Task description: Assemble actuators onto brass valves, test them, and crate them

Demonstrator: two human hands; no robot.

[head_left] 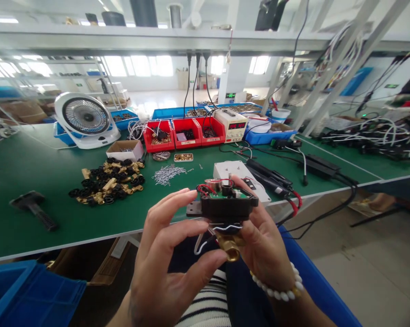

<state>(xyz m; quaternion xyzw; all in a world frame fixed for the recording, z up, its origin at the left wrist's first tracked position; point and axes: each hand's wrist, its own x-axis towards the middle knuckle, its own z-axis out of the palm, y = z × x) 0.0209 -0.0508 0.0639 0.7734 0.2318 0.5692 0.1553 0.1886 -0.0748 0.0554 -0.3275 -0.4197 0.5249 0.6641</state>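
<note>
In front of me, above the bench edge, is a brass valve with an open-topped black housing [227, 209]. A green circuit board [222, 193] with red wires shows inside the housing. A bent silver wire clip [227, 227] crosses beneath it, above the brass fitting [230, 250]. My right hand [262, 240] grips the unit from the right and behind, its fingers partly hidden. My left hand [177, 245] is curled around the left side, fingertips at the housing and thumb at the brass fitting. A white cable loops below the housing.
Brass and black fittings [112, 181] lie piled on the green bench [65, 168], beside loose silver clips [169, 174]. A hammer [34, 209] lies left. Red bins [159, 141], a fan [85, 120] and a power supply [230, 125] stand behind. A white fixture box [230, 169] sits beyond my hands.
</note>
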